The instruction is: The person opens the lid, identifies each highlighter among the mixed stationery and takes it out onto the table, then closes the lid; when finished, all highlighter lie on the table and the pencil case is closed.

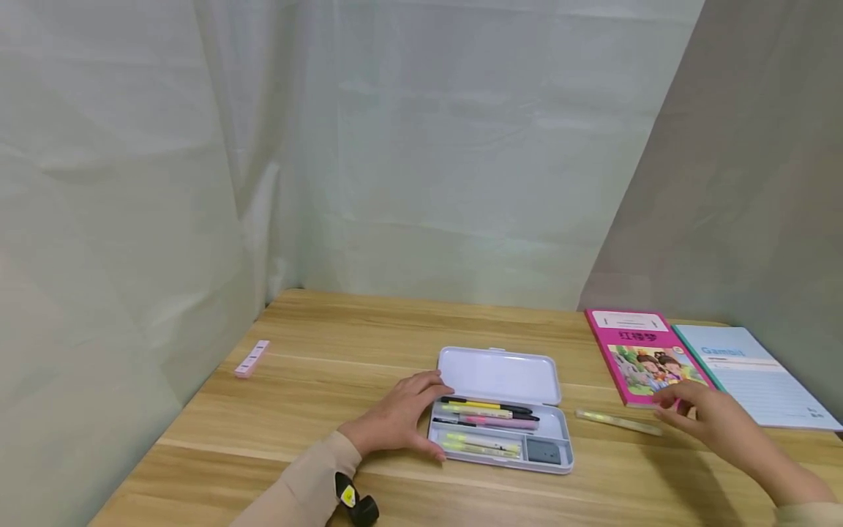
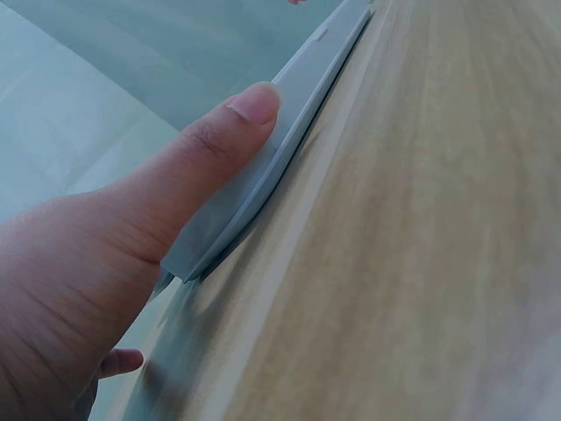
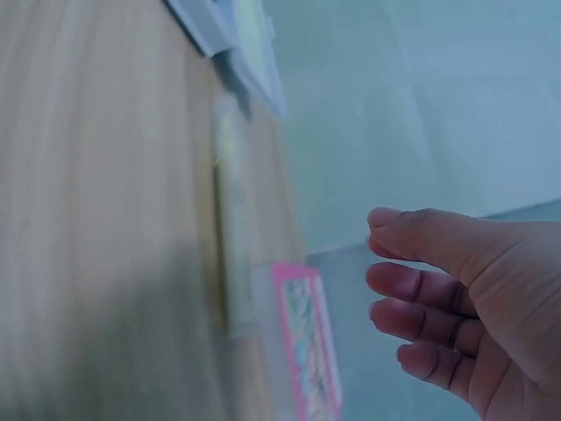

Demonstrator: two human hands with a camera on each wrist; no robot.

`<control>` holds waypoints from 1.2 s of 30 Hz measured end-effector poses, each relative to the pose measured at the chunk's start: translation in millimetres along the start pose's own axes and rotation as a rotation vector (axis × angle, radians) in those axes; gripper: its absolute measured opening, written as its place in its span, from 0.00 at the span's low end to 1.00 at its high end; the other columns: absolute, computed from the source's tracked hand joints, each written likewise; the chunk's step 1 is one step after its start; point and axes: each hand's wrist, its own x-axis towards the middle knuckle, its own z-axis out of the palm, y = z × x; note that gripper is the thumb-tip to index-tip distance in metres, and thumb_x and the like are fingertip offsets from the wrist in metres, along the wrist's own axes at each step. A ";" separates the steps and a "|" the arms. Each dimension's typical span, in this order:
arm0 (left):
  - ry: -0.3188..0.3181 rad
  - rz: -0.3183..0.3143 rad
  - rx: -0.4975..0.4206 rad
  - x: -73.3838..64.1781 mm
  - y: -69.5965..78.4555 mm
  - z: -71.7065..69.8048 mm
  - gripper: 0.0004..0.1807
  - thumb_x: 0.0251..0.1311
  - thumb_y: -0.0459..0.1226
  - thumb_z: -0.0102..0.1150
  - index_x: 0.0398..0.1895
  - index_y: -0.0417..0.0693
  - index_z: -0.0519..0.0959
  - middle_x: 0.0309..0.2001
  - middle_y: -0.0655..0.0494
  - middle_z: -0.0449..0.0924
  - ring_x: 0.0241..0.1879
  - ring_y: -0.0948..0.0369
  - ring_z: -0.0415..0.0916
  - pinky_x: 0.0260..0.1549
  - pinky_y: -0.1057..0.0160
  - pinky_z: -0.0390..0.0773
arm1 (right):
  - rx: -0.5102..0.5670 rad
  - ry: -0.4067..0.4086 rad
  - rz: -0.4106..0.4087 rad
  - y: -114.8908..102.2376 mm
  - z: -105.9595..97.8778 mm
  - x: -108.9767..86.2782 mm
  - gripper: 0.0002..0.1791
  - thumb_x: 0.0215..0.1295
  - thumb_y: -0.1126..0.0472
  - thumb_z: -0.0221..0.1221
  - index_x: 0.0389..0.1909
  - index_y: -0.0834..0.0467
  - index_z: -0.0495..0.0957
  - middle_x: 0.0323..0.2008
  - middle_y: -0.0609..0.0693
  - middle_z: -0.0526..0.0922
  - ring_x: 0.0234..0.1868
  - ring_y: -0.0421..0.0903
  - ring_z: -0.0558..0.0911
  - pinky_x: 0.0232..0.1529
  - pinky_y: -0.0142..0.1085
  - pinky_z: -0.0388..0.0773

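An open white pencil case point(image 1: 502, 468) lies on the table with several pens point(image 1: 487, 421) and a dark grey eraser point(image 1: 544, 451) in its compartments. My left hand point(image 1: 398, 417) grips its left end, thumb along the near corner and fingers by the hinge; in the left wrist view the thumb point(image 2: 219, 132) lies against the case's side point(image 2: 254, 180). A pale yellow highlighter point(image 1: 617, 422) rests on the table right of the case. My right hand point(image 1: 714, 428) hovers just right of that highlighter, fingers loosely curled and holding nothing, as the right wrist view also shows.
At the right lie a pink picture-covered book point(image 1: 606, 344) and a light blue notebook point(image 1: 757, 373), side by side. A small pink and white strip-shaped box point(image 1: 252, 359) sits near the table's left edge. Pale cloth point(image 1: 461, 161) hangs behind the wooden table point(image 1: 356, 337).
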 end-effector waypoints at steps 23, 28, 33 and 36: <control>-0.009 -0.001 0.017 0.3 -1.3 -2.5 0.53 0.36 0.68 0.68 0.67 0.55 0.66 0.71 0.51 0.61 0.72 0.53 0.55 0.70 0.48 0.60 | 0.011 -0.175 -0.105 -68.0 -11.1 56.1 0.06 0.54 0.60 0.68 0.32 0.51 0.82 0.28 0.34 0.79 0.29 0.27 0.71 0.27 0.26 0.72; -0.016 -0.004 0.017 0.6 0.4 -2.7 0.53 0.36 0.68 0.68 0.67 0.55 0.66 0.71 0.51 0.60 0.72 0.53 0.55 0.71 0.48 0.59 | 0.070 -0.260 -0.088 -80.8 -3.6 64.6 0.07 0.55 0.59 0.68 0.35 0.53 0.82 0.30 0.38 0.81 0.30 0.29 0.72 0.28 0.26 0.74; -0.007 0.001 0.008 0.5 -0.1 -0.9 0.53 0.36 0.68 0.68 0.67 0.54 0.66 0.71 0.51 0.61 0.72 0.52 0.55 0.70 0.47 0.60 | 0.111 -0.318 -0.141 -90.9 8.3 74.0 0.08 0.56 0.60 0.67 0.36 0.57 0.82 0.31 0.41 0.81 0.30 0.31 0.73 0.29 0.27 0.76; -0.001 0.005 0.012 0.2 -0.4 0.4 0.53 0.36 0.68 0.68 0.67 0.54 0.66 0.70 0.51 0.61 0.72 0.52 0.56 0.70 0.47 0.60 | 0.133 -0.339 -0.155 -96.2 17.1 77.2 0.09 0.56 0.60 0.67 0.37 0.58 0.82 0.31 0.41 0.81 0.30 0.32 0.74 0.29 0.27 0.77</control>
